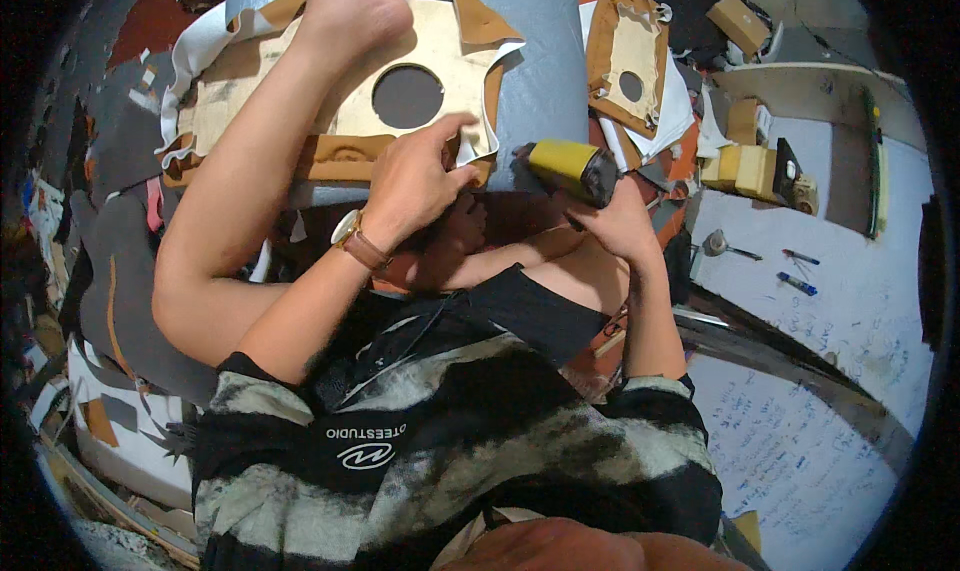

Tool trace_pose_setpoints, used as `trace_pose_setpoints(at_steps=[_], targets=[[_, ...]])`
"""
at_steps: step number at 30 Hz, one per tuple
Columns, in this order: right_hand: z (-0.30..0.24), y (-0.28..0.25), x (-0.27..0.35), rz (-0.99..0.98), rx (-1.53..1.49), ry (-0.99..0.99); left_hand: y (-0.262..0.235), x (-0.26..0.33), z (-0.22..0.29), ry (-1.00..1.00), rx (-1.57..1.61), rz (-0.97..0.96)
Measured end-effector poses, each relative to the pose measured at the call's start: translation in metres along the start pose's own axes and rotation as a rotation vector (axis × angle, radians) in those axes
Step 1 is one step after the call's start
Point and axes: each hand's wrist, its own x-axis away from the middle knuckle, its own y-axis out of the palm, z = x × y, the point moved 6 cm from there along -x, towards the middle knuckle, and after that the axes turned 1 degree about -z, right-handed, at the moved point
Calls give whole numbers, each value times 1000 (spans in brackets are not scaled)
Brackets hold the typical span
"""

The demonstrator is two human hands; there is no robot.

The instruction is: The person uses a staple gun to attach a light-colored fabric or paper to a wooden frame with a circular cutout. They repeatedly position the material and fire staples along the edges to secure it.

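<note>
A tan board panel (450,41) with a round hole lies on a grey sheet (545,61), brown material folded over its edges. My bare foot (350,6) rests on the panel's top. My left hand (415,181), a watch with a brown strap on its wrist, pinches the panel's brown and white edge flap (478,149) at the lower right corner. My right hand (620,226) grips a yellow power tool (572,166), whose dark nose points toward that corner, a short way from it.
A second, smaller panel with a hole (630,61) lies at the upper right. A white table (850,271) at the right carries yellow blocks (745,166), pens (798,283) and a small metal tool (715,243). Dark and white material scraps (110,291) pile at the left.
</note>
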Motion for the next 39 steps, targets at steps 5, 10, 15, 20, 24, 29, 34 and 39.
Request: trace_pose_setpoints(at_steps=[5, 10, 15, 20, 24, 29, 34, 39], targets=[[37, -1, -8, -2, 50, 124, 11, -26, 35, 161, -383, -37], [41, 3, -9, 33, 71, 45, 26, -50, 29, 103, -423, -270], [42, 3, -6, 39, 80, 54, 27, -36, 23, 389, -334, -101], [34, 3, -5, 22, 60, -5, 18, -27, 11, 401, -239, -96], [21, 7, -3, -94, 31, -64, 19, -19, 12, 338, -379, -6], [1, 11, -9, -217, 39, -85, 13, -22, 2, 96, -326, 0], [-23, 2, -21, -241, 117, -123, 5, -24, 0, 107, -261, 6], [-31, 12, -35, -271, 290, -93, 6, -23, -5, 120, -234, 28]])
